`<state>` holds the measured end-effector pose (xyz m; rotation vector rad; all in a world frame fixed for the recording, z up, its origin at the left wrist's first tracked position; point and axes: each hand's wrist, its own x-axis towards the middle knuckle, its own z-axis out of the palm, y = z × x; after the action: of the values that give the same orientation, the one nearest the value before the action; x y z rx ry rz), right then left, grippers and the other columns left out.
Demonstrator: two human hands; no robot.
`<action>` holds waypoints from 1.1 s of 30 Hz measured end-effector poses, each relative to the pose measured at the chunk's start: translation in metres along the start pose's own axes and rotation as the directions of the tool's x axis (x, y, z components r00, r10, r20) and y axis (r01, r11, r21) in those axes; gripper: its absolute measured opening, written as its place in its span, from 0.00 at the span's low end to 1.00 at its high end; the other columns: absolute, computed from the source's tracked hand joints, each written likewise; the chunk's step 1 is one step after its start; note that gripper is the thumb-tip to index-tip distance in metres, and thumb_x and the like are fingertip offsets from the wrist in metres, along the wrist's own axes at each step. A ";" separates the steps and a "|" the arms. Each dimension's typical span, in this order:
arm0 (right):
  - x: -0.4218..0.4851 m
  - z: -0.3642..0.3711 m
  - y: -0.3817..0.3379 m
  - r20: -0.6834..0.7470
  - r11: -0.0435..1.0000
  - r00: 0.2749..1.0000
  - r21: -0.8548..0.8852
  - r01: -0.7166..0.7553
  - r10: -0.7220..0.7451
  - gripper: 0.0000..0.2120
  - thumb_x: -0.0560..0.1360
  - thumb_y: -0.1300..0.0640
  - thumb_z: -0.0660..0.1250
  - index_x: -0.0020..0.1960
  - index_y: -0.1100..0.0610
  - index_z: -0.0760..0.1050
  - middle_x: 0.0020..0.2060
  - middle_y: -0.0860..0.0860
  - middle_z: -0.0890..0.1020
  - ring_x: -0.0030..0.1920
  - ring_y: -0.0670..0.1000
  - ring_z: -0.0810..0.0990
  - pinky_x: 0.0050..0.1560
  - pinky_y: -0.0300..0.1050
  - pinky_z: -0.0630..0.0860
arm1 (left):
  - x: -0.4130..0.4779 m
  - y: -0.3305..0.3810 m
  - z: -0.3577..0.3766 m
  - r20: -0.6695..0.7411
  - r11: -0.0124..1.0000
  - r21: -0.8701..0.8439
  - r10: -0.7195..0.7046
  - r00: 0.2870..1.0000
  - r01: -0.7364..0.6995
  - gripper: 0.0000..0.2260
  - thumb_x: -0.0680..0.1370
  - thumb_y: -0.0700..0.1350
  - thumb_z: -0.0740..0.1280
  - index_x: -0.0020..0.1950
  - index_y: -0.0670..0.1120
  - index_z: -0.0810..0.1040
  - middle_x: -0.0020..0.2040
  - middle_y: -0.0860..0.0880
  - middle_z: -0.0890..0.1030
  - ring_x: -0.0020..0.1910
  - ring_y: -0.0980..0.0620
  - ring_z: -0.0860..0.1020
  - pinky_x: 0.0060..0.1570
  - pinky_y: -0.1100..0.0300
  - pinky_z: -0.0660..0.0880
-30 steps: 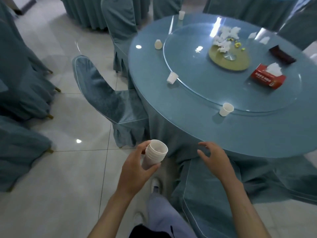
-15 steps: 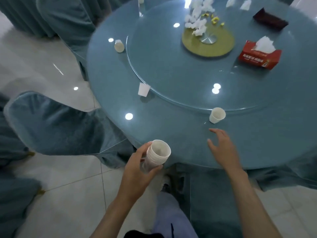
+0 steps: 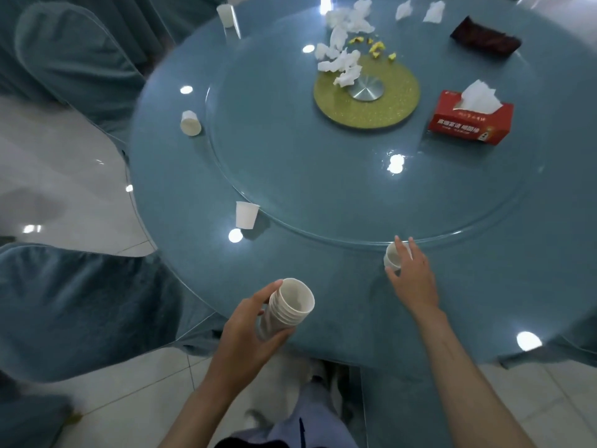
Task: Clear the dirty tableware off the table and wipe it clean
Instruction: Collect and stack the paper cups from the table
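Note:
My left hand (image 3: 245,328) grips a stack of white paper cups (image 3: 287,310) over the near edge of the round blue table (image 3: 323,279). My right hand (image 3: 412,276) reaches a single white cup (image 3: 391,256) by the rim of the glass turntable (image 3: 371,176); thumb and fingers lie on either side of it. Other white cups stand on the table: one near the turntable's left rim (image 3: 246,215), one farther left (image 3: 190,122), one at the far edge (image 3: 225,15). Crumpled tissues (image 3: 342,56) and yellow scraps (image 3: 376,48) litter the turntable.
A red tissue box (image 3: 470,119) and a dark packet (image 3: 484,40) sit on the turntable's right side. Blue-covered chairs stand at the left (image 3: 80,305) and far left (image 3: 71,53). My legs and shoes show below the table edge on the tiled floor.
I have stepped closer to the table. My right hand moved forward from the table edge onto the single cup. The left hand keeps the stack, now over the table's edge.

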<state>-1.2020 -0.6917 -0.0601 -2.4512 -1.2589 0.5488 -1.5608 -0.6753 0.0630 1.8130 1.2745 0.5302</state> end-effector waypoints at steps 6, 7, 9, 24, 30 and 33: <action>-0.002 0.004 -0.012 -0.044 0.997 0.997 0.041 -0.061 0.062 0.25 0.76 0.53 0.74 0.71 0.49 0.72 0.64 0.52 0.72 0.57 0.60 0.77 0.50 0.54 0.77 | 0.017 -0.011 -0.010 0.004 1.000 -0.010 0.020 1.000 -0.020 0.36 0.72 0.43 0.81 0.74 0.62 0.70 0.68 0.62 0.78 0.63 0.53 0.79 0.60 0.51 0.78; -0.005 0.004 -0.015 -0.046 0.995 0.996 0.062 -0.074 0.077 0.27 0.75 0.50 0.75 0.72 0.48 0.72 0.63 0.51 0.72 0.56 0.58 0.78 0.49 0.53 0.76 | 0.018 -0.014 -0.012 0.007 1.000 -0.021 0.019 1.000 -0.019 0.36 0.72 0.43 0.81 0.74 0.63 0.70 0.68 0.62 0.78 0.63 0.53 0.78 0.61 0.51 0.77; -0.013 0.003 -0.022 -0.047 0.992 0.995 0.096 -0.078 0.083 0.31 0.73 0.48 0.77 0.73 0.47 0.70 0.63 0.50 0.72 0.56 0.57 0.79 0.49 0.52 0.75 | 0.021 -0.021 -0.016 0.023 0.999 -0.039 0.032 0.999 -0.031 0.36 0.72 0.43 0.81 0.74 0.63 0.70 0.68 0.62 0.78 0.64 0.54 0.78 0.61 0.52 0.77; -0.153 -0.021 -0.220 -0.040 0.520 0.999 0.854 0.018 0.032 0.32 0.67 0.61 0.79 0.70 0.56 0.76 0.58 0.52 0.84 0.56 0.49 0.85 0.52 0.38 0.80 | 0.041 -0.085 -0.115 0.166 0.958 -0.008 0.283 0.945 -0.286 0.32 0.73 0.45 0.79 0.74 0.61 0.72 0.63 0.59 0.77 0.60 0.59 0.78 0.57 0.60 0.77; -0.176 -0.004 -0.288 0.019 0.601 0.993 0.797 0.056 -0.117 0.27 0.67 0.57 0.80 0.66 0.53 0.81 0.59 0.47 0.84 0.60 0.50 0.83 0.55 0.42 0.81 | 0.032 -0.102 -0.162 0.183 0.936 -0.102 0.350 0.919 -0.337 0.32 0.74 0.44 0.78 0.75 0.59 0.72 0.65 0.59 0.77 0.64 0.59 0.78 0.62 0.58 0.76; -0.180 0.008 -0.315 0.041 0.618 0.988 0.784 0.060 -0.147 0.25 0.67 0.56 0.80 0.64 0.53 0.82 0.56 0.48 0.84 0.58 0.50 0.83 0.56 0.44 0.81 | 0.028 -0.109 -0.179 0.173 0.931 -0.156 0.356 0.918 -0.331 0.32 0.74 0.43 0.78 0.75 0.59 0.72 0.66 0.59 0.77 0.65 0.59 0.77 0.63 0.58 0.76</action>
<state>-1.5218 -0.6643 0.1091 -1.6038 -0.8945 0.9593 -1.7413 -0.5649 0.0707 1.9408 0.7725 0.5874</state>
